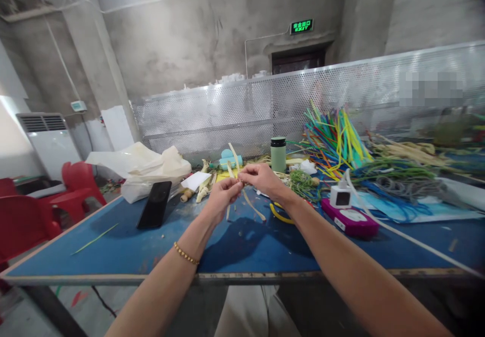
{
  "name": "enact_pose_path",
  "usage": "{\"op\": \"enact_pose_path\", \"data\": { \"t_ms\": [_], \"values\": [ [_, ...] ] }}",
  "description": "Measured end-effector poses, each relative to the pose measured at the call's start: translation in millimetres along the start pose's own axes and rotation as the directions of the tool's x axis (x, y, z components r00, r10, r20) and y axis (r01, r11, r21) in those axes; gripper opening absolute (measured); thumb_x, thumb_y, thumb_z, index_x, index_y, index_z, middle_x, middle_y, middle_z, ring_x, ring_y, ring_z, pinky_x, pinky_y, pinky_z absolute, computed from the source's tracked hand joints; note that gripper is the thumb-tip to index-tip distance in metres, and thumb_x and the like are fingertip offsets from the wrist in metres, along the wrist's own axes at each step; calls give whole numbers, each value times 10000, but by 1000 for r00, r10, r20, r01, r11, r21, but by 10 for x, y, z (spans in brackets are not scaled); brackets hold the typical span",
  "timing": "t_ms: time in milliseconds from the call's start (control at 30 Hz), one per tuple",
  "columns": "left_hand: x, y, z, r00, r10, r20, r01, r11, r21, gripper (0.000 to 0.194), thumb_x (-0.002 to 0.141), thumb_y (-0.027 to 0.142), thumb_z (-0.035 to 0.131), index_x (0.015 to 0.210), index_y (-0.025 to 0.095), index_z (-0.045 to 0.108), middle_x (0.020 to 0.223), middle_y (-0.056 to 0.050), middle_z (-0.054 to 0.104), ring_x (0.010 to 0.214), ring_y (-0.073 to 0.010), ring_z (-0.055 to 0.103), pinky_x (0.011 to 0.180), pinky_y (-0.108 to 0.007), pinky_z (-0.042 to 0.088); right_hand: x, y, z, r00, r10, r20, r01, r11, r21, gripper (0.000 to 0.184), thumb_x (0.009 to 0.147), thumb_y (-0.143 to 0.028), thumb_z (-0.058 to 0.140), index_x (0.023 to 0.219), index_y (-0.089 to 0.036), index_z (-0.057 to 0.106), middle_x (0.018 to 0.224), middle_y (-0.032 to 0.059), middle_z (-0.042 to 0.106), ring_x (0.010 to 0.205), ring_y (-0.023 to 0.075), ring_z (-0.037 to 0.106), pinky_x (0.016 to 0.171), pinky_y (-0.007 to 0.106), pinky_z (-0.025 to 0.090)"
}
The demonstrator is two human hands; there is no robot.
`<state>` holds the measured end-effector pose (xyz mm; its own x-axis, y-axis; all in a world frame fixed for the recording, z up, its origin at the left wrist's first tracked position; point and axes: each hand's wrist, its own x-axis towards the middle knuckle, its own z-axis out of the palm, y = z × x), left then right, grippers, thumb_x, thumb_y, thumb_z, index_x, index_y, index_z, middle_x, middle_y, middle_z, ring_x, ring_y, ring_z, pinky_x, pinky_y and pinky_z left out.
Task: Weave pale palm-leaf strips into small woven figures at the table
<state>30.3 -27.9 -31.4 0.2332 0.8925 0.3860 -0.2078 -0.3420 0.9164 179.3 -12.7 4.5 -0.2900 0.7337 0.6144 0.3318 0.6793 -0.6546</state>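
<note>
Above the blue table [125,246], my left hand [223,195] and my right hand [264,179] meet, fingertips pinched together. Between them they grip pale, flat strips [253,206] that look like dried plant leaf. Ends of the strips stick up above my fingers and hang down below them, crossing where I pinch. My fingers hide that crossing point. Just beyond my right wrist lies a tool with curved yellow handles [281,214], partly covered by my forearm.
A black phone [154,205] and crumpled cream wrapping [151,170] lie to the left. A green jar [278,155] stands behind my hands. To the right are a purple power strip [350,218] with a white cable, green cords [303,184] and a bundle of coloured strips [337,140].
</note>
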Motion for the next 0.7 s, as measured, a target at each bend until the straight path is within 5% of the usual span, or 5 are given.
{"op": "enact_pose_path", "data": {
  "t_ms": [233, 700],
  "values": [
    [28, -57, -35, 998, -60, -4, 59, 997, -56, 280, 567, 308, 801, 612, 107, 611, 538, 21, 496, 464, -37, 351, 465, -212, 203, -9, 35, 85, 997, -14, -76, 5, 994, -110, 183, 701, -267, 571, 558, -154, 586, 537, -10, 539, 536, 106, 434, 519, 236, 309],
    [29, -123, -17, 998, -58, -5, 58, 998, 34, 222, 542, 237, 781, 575, 123, 594, 500, 23, 499, 454, -53, 361, 484, -235, 225, -17, 224, 198, 989, 111, -101, -111, 994, 12, 175, 660, -279, 558, 532, -164, 526, 518, -26, 494, 524, 97, 408, 511, 228, 319]
  ]
}}
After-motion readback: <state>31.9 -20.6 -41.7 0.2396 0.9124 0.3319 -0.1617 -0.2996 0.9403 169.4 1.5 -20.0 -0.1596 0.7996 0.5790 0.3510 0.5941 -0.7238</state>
